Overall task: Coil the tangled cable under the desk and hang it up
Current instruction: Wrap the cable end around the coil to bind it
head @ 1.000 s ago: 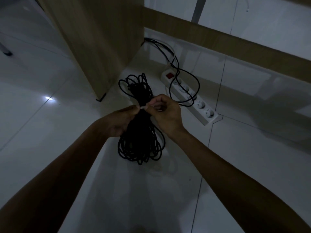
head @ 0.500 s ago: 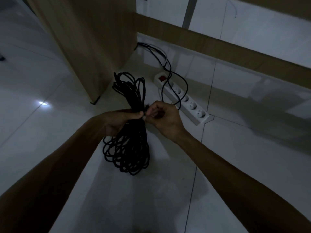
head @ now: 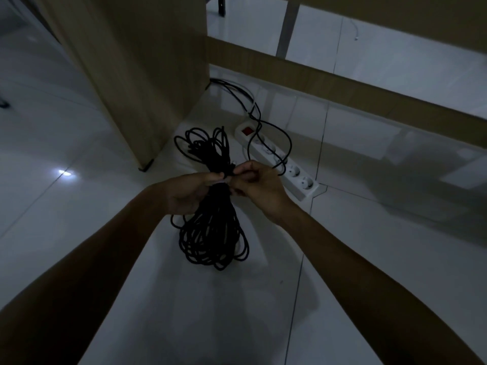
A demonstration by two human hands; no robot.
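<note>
A black cable [head: 210, 233] is gathered into a long bundle of loops, pinched at its middle and held above the white floor. My left hand [head: 188, 193] grips the bundle's waist from the left. My right hand [head: 257, 184] pinches a thin pale tie [head: 220, 182] at the same spot from the right. Loops fan out above and below the hands. The tie is mostly hidden by my fingers.
A white power strip [head: 279, 159] with a red switch lies on the floor behind the bundle, with a black lead [head: 287, 143] looping over it. A wooden desk panel [head: 137, 75] stands at the left, a wooden crossbar [head: 342, 88] runs behind.
Both hands stay at the bundle's waist, working the tie. The bundle has kept its shape and has shifted slightly in view as my head moved.
</note>
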